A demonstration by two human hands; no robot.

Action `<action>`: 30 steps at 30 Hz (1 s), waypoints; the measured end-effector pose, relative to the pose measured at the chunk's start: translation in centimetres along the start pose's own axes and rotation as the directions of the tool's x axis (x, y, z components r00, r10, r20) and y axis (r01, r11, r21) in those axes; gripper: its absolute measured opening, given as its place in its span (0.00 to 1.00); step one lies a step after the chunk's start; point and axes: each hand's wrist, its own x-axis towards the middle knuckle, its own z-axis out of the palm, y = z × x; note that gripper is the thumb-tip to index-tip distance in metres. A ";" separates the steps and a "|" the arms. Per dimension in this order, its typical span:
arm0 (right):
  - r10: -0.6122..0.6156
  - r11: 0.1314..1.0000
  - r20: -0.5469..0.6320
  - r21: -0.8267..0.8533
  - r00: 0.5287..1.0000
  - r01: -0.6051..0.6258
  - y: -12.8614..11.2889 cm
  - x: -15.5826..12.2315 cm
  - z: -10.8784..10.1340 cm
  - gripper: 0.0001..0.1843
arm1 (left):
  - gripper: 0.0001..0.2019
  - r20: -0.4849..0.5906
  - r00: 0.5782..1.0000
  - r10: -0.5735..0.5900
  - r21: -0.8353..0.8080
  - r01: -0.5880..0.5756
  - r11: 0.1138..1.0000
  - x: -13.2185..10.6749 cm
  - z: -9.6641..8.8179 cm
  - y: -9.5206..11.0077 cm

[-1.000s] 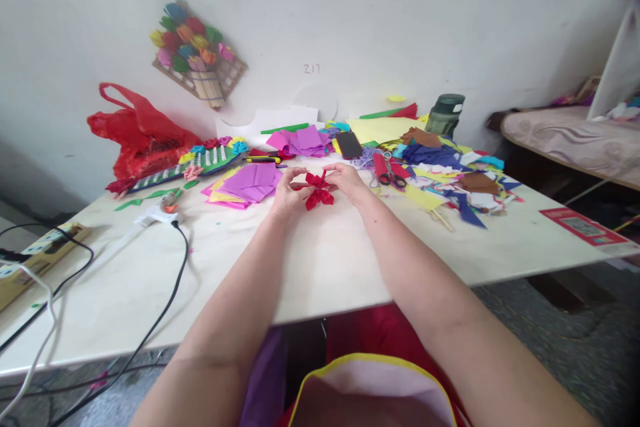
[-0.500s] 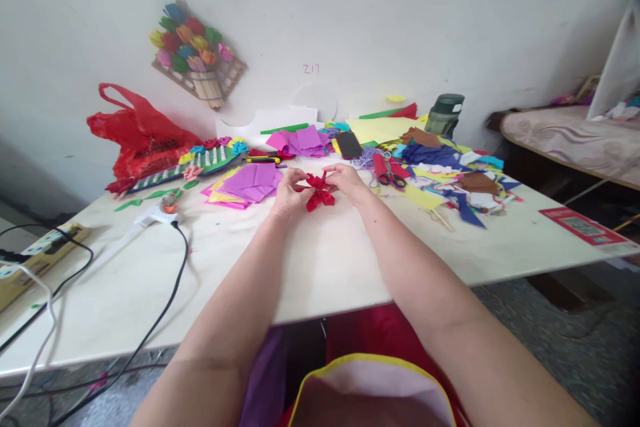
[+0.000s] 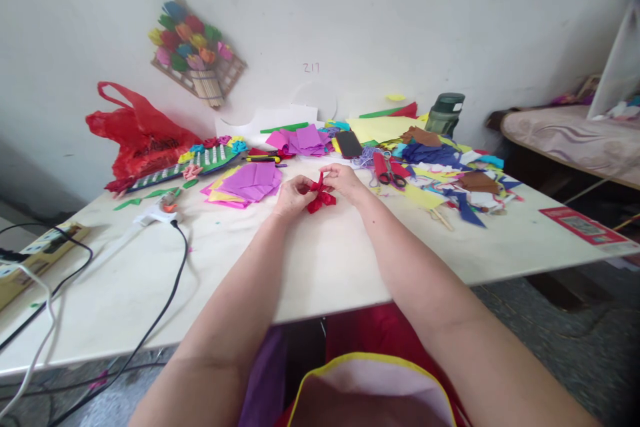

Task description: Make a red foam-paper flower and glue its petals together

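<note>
Petal shaping, by judgement, was in hand.
Flower (image 3: 323, 203) sat between both hands at the table (image 3: 330, 267); left hand (image 3: 293, 197) pinched its left side, right hand (image 3: 346, 183) its top. Next move called for light, steady finger pressure.

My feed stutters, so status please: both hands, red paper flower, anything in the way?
Left hand gripping red paper flower. Right hand at its upper petal, pinch unclear. Flower partly hidden. Nothing seen blocking; purple paper sheets beside left hand.
</note>
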 end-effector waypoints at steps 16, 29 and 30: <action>0.120 0.982 -0.083 0.154 0.989 -0.107 -0.8 -0.4 -0.1 0.10 | 0.17 -0.064 0.993 -0.104 -0.171 0.092 0.981 0.0 -0.1 -0.1; 0.149 0.977 -0.074 0.165 0.986 -0.135 -0.6 -0.5 -0.1 0.13 | 0.17 -0.080 0.993 -0.084 -0.199 0.067 0.978 -0.1 0.0 0.2; 0.149 0.976 -0.066 0.167 0.987 -0.137 -0.5 -0.4 -0.1 0.13 | 0.17 -0.080 0.993 -0.082 -0.197 0.065 0.978 -0.1 0.0 0.2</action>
